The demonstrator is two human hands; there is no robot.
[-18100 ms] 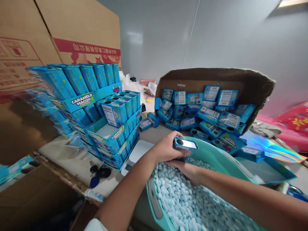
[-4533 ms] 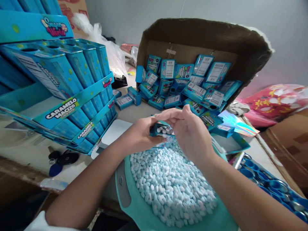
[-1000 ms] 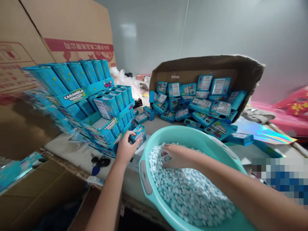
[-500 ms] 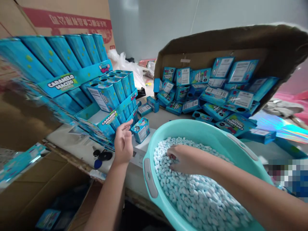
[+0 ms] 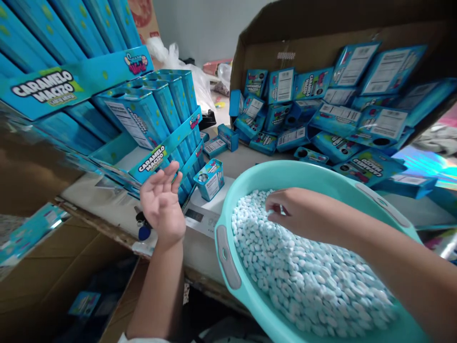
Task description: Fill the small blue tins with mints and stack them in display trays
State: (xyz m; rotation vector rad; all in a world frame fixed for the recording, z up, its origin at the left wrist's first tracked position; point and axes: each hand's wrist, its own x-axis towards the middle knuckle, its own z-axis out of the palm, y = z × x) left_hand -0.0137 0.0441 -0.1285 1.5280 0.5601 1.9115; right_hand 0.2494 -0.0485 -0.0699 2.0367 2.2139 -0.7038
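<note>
My left hand (image 5: 163, 205) is open with the palm up and fingers spread, holding nothing, in front of the stacked display trays. My right hand (image 5: 291, 209) is just over the pale blue and white candies (image 5: 303, 276) in a turquoise basin (image 5: 274, 174). Its fingers and thumb are curled together; whether candies are between them is hidden. Between the hands, a small blue candy box (image 5: 210, 180) stands upright on a flat white scale (image 5: 205, 224). White candies show through the round hole in its top.
Stacked display trays (image 5: 153, 162) of blue boxes rise on the left. Behind the basin, a cardboard carton (image 5: 285, 45) holds many loose blue boxes. Keys (image 5: 144, 231) lie near the table edge, with an open carton (image 5: 46, 286) below. Two blue boxes (image 5: 227, 137) lie behind the scale.
My left hand has moved left, away from the box on the scale, and its palm has opened upward. My right hand has lifted slightly out of the candies. The view has tilted down and closer.
</note>
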